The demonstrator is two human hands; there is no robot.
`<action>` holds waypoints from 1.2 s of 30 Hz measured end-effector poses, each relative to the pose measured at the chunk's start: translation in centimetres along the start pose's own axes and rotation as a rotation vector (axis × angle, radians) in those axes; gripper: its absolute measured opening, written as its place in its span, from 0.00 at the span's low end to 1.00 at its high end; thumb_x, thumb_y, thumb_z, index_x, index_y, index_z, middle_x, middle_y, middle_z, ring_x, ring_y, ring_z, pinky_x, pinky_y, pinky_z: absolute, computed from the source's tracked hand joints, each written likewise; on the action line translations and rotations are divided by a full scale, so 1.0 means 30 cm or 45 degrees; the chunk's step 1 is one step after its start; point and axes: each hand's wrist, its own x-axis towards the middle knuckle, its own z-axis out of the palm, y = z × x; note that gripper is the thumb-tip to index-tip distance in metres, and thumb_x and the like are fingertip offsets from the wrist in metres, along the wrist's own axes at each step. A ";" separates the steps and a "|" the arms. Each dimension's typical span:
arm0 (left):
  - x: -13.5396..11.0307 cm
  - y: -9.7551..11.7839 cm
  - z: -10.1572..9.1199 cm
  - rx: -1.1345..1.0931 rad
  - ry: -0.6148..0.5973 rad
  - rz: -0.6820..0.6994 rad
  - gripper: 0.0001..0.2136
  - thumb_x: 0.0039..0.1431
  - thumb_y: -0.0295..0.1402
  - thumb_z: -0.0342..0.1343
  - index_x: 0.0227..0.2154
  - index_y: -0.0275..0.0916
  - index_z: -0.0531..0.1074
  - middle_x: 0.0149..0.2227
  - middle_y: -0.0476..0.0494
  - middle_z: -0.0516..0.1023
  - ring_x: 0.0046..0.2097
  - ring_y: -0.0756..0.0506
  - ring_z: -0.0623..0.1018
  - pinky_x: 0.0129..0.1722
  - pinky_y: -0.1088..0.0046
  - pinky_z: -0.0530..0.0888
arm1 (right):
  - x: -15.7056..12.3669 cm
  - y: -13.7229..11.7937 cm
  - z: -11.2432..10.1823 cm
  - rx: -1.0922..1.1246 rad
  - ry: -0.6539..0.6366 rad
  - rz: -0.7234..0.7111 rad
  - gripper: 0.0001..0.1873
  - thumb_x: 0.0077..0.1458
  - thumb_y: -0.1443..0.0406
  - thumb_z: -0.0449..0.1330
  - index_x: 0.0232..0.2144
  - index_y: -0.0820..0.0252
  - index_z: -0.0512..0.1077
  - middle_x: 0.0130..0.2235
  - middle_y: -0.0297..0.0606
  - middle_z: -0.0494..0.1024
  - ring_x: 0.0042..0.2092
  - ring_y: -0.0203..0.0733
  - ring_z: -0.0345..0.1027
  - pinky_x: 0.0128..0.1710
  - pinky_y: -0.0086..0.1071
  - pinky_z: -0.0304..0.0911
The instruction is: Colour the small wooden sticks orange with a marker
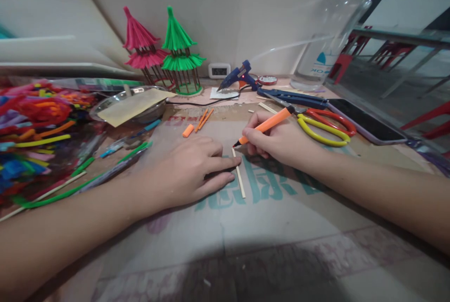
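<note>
My right hand (272,140) is closed around an orange marker (269,123), its dark tip at the upper end of a short pale wooden stick (240,180). The stick lies flat on the printed sheet covering the table. My left hand (190,168) rests palm down to the left, fingers stretched out, with a fingertip on the stick. Just beyond it lie the orange marker cap (188,131) and a few orange-coloured sticks (204,119). Red-and-yellow-handled scissors (325,128) lie beyond my right wrist.
Pink (142,44) and green (180,49) pagoda-like models stand at the back, near a blue glue gun (241,74) and a small clock (219,71). Colourful pipe cleaners (38,119) and a metal bowl (140,115) lie left. A phone (365,121) and clear plastic container (316,60) stand right.
</note>
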 end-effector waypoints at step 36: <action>-0.011 0.011 0.002 0.131 0.149 0.179 0.14 0.72 0.34 0.48 0.49 0.40 0.79 0.29 0.45 0.75 0.32 0.45 0.74 0.32 0.68 0.66 | 0.001 0.001 0.003 0.061 -0.017 0.016 0.08 0.59 0.64 0.59 0.29 0.57 0.64 0.22 0.30 0.75 0.19 0.31 0.61 0.19 0.26 0.54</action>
